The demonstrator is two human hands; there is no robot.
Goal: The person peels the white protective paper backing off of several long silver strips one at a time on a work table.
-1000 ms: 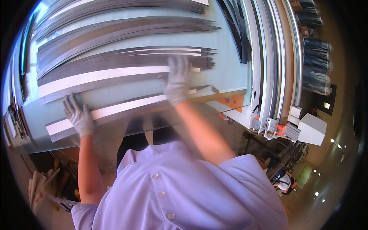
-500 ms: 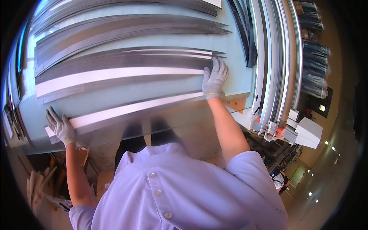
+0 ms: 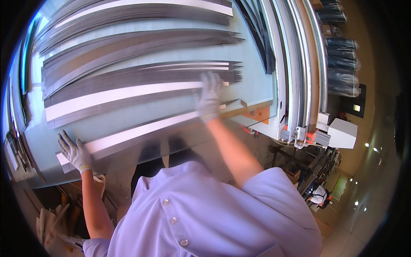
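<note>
A long white strip with dark grey edges [image 3: 141,133] lies along the near side of the pale glass-like tabletop [image 3: 180,96]. On its left end rests my left hand [image 3: 76,154] in a grey knitted glove, fingers spread and flat. My right hand [image 3: 209,97], gloved alike, is over the strip's right part, near the right end of a fanned stack of dark grey strips [image 3: 141,73]. Motion smears its fingers, so their closure is unclear. A broad white band [image 3: 124,94] runs along that stack's near part.
Farther off lie another stack of grey strips [image 3: 141,42] and a dark stack with a white strip [image 3: 145,15]. Black strips [image 3: 259,38] lean at the far right. Beside the table's right edge runs a long metal rail [image 3: 295,51] with a white end housing [image 3: 342,133].
My right hand has moved left and slightly nearer, away from the stack's right end. My left hand stays on the strip's left end. The whole view has shifted a little.
</note>
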